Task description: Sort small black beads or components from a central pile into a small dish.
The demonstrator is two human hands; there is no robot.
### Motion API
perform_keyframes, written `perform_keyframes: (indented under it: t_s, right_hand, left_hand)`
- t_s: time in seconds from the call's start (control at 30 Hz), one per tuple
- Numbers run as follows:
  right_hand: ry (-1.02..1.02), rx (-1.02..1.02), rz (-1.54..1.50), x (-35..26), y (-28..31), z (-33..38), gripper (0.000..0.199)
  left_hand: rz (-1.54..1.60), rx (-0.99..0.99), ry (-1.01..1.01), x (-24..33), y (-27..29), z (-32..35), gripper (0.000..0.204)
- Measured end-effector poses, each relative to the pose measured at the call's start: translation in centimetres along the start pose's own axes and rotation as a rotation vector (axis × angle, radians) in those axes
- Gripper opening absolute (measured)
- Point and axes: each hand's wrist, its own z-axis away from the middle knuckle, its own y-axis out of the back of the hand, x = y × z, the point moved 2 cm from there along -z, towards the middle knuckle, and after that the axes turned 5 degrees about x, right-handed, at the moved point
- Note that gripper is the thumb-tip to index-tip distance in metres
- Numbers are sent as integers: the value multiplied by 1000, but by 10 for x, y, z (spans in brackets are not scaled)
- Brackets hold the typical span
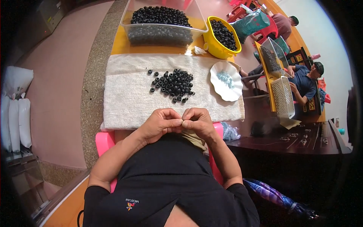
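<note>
At towel (124,102) edge — left hand (160,123), right hand (198,122) pinched together, fingertips touching.

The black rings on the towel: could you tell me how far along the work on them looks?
No finished pieces can be made out. In hand: the left hand and right hand meet fingertip to fingertip above the towel, pinching something too small to identify. Left: a loose pile of black rings on the towel, a full clear tub, a yellow bowl of more, and small parts in a white scalloped dish.
</note>
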Motion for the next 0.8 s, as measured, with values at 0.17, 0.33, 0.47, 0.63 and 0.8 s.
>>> perform_keyframes:
  t_s: [0.17, 0.33, 0.47, 0.63, 0.8]
  right_hand:
    - [525, 115, 687, -5, -22, 12, 17]
    - [729, 49, 1061, -20, -27, 15, 28]
    - [775, 213, 1023, -26, 9, -5, 23]
    - [599, 362, 1433, -35, 34, -31, 19]
    - [528, 372, 1493, -30, 35, -40, 18]
  left_hand:
    - [52, 59, -27, 1, 1, -2, 9]
    - [83, 135, -71, -1, 5, -4, 8]
    - [92, 139, -52, 0, 1, -2, 8]
    - [71, 148, -41, 0, 3, -4, 8]
    - [85, 140, -39, 0, 4, -4, 8]
